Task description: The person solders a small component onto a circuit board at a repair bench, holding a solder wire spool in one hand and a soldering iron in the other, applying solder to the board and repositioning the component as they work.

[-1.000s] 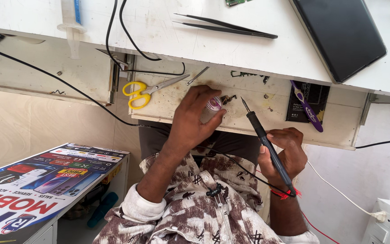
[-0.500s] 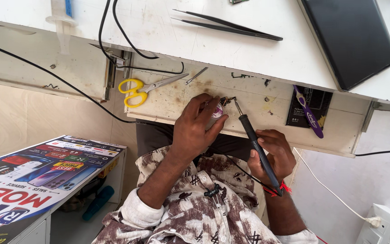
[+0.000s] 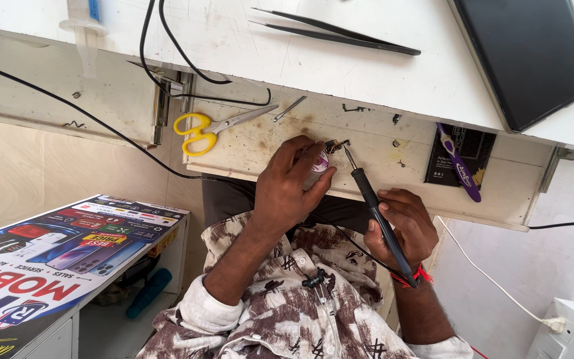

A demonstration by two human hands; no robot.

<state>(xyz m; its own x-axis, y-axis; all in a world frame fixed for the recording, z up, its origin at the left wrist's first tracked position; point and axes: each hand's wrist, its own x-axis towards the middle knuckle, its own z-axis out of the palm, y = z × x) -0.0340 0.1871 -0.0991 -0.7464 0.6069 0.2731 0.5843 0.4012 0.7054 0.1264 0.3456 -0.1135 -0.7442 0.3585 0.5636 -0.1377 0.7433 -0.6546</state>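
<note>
1. Right hand is wrapped around the soldering iron, held like a pen, tip angled up toward the small dark component on the drawer ledge.
2. Left hand is closed on a small round tin with a pale label, thumb and fingers pinching it just beside that component.
3. Iron tip sits right at the component, touching or nearly so; I can't tell which.
4. Judging by this, the joint looks to be in progress: iron in position, the tin close by. Whether any solder has flowed, I can't see.
5. Out from my hands: yellow-handled scissors lie on the same wooden ledge to the left, a small metal piece just past their blades.
6. A purple tool rests on a dark packet to the right.
7. Up on the white worktop: black tweezers, a dark tablet, black cables, a syringe at the edge.
8. Down left, a printed poster lies on a low stand.
</note>
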